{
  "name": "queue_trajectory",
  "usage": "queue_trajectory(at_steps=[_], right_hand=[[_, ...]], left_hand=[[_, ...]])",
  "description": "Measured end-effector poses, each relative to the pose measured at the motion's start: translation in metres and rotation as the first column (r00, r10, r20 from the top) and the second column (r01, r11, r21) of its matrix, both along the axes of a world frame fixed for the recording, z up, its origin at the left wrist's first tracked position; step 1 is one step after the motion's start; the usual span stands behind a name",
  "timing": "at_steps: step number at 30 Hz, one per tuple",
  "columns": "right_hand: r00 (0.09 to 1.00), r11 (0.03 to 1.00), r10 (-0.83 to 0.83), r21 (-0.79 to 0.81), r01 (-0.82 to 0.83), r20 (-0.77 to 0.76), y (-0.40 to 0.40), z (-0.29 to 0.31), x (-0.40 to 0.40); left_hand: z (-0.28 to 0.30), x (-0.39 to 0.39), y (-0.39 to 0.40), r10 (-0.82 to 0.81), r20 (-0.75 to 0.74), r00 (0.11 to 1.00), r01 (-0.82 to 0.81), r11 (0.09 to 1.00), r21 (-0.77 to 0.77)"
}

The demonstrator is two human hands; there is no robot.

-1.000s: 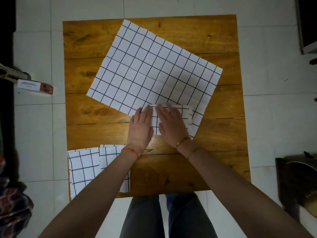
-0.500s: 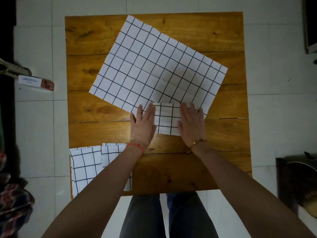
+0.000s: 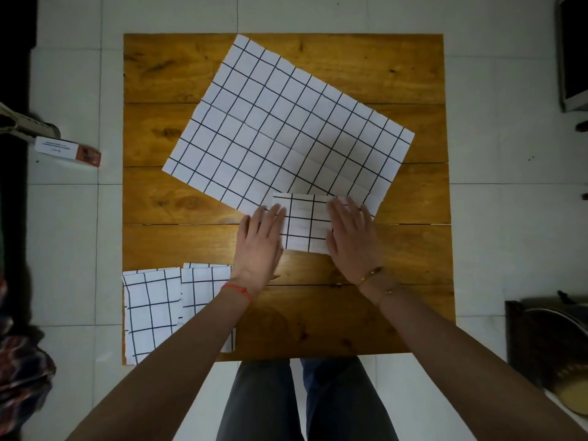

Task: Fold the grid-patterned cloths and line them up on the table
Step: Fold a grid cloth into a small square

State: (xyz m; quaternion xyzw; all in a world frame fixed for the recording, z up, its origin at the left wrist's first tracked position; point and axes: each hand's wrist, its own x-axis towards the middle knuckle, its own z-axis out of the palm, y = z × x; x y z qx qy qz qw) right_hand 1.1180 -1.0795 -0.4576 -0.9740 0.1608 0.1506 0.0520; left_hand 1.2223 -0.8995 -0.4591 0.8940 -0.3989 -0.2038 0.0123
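1. The folded cloth lies mid-table, its far edge overlapping the near corner of the open cloth.
2. Left hand and right hand lie flat on its two sides, fingers straight, gripping nothing.
3. To finish well, I'd press outward along the creases and keep the edges square.
4. Two folded ones sit at the table's near left corner; this one likely belongs beside them.

A wooden plank table stands on dim white floor tiles.
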Motion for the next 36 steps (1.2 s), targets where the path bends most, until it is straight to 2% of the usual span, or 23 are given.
queue_trajectory(at_steps=[3, 6, 12, 16, 20, 22, 24, 27, 29, 30, 31, 33, 35, 36], right_hand=[[0.982, 0.98, 0.183, 0.074, -0.185, 0.041, 0.027, -0.003, -0.008], [0.955, 0.947, 0.295, 0.13, -0.292, -0.005, 0.056, -0.011, -0.017], [0.957, 0.956, 0.274, 0.138, -0.26, -0.095, 0.063, -0.014, -0.03], [0.969, 0.972, 0.216, 0.115, -0.203, -0.116, 0.03, -0.012, -0.064], [0.958, 0.98, 0.197, 0.046, -0.191, -0.209, -0.007, -0.009, -0.097], [0.96, 0.975, 0.22, 0.039, -0.217, -0.173, -0.012, -0.006, -0.094], [0.977, 0.978, 0.205, 0.063, -0.201, -0.057, -0.012, -0.004, -0.082], [0.987, 0.99, 0.055, 0.123, -0.074, 0.149, -0.014, 0.001, -0.047], [0.969, 0.986, -0.06, 0.164, 0.02, 0.241, -0.02, 0.003, -0.015], [0.959, 0.978, -0.113, 0.198, 0.062, 0.259, -0.022, 0.003, 0.002], [0.952, 0.966, -0.162, 0.238, 0.1, 0.261, -0.025, 0.004, 0.018], [0.952, 0.945, -0.214, 0.291, 0.146, 0.217, -0.029, 0.004, 0.047], [0.973, 0.942, -0.198, 0.299, 0.155, 0.119, -0.031, 0.001, 0.067], [0.982, 0.942, -0.178, 0.3, 0.15, 0.068, -0.032, -0.001, 0.073]], left_hand=[[0.005, -0.026, 0.016, 0.013, 0.005, 1.0, -0.012, 0.999, -0.047], [0.002, -0.049, 0.024, 0.055, -0.015, 0.998, -0.054, 0.998, 0.022], [0.0, -0.058, 0.02, 0.116, -0.063, 0.991, -0.105, 0.982, 0.16], [0.003, -0.059, 0.019, 0.117, -0.054, 0.992, -0.103, 0.974, 0.204], [0.0, -0.059, 0.02, 0.111, -0.046, 0.993, -0.098, 0.972, 0.214], [0.001, -0.059, 0.018, 0.1, -0.045, 0.994, -0.088, 0.971, 0.223], [0.004, -0.06, 0.017, 0.108, -0.042, 0.993, -0.098, 0.978, 0.183], [0.008, -0.064, 0.014, 0.265, -0.061, 0.962, -0.268, 0.963, -0.033], [0.01, -0.067, 0.007, 0.426, -0.145, 0.893, -0.445, 0.883, -0.15], [0.011, -0.067, 0.0, 0.52, -0.233, 0.822, -0.559, 0.814, -0.159], [0.013, -0.067, -0.007, 0.614, -0.337, 0.714, -0.68, 0.722, -0.128], [0.014, -0.064, -0.02, 0.739, -0.529, 0.417, -0.869, 0.495, 0.005], [0.01, -0.062, -0.03, 0.751, -0.642, 0.152, -0.941, 0.308, 0.138], [0.006, -0.061, -0.034, 0.74, -0.669, 0.075, -0.948, 0.26, 0.182]])
